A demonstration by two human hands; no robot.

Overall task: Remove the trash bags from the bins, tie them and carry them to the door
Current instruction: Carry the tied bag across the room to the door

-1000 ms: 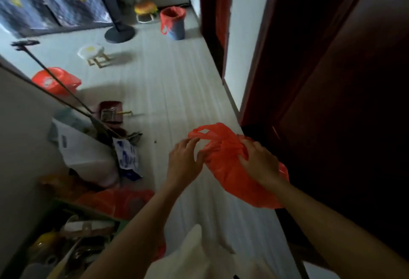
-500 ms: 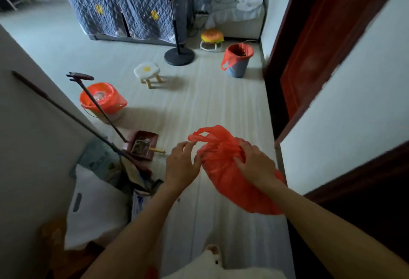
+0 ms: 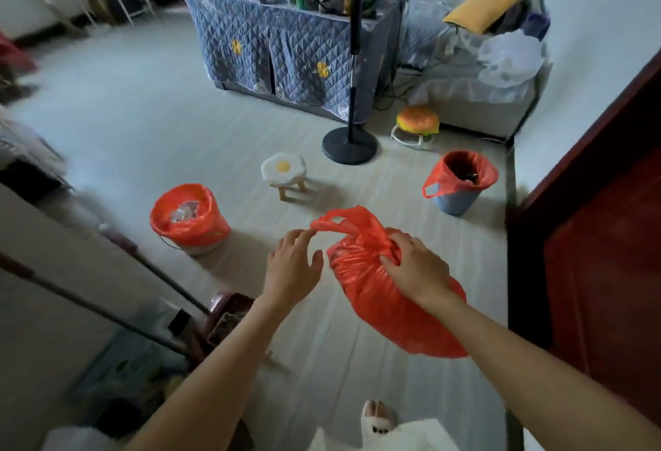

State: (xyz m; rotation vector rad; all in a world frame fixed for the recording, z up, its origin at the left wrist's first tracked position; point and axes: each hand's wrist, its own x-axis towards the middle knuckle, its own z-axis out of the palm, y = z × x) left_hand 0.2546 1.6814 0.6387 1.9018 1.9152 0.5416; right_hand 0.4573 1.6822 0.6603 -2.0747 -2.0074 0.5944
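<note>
A full red trash bag hangs in front of me above the floor. My right hand grips its gathered neck from above. My left hand pinches one red handle loop that stretches left from the neck. Further off, a white bin lined with a red bag holds white rubbish at the left. A blue bin with a red bag over its rim stands at the right near the wall.
A dark red door fills the right side. A fan stand, an egg-shaped stool and a burger-shaped stool stand on the floor ahead. Broom handles and a dustpan lean at the left. A quilted cabinet is at the back.
My view has swung up and left from the door into the room, bringing both bins into sight. My hands kept hold of the red bag; the left one now pulls a handle loop out.
</note>
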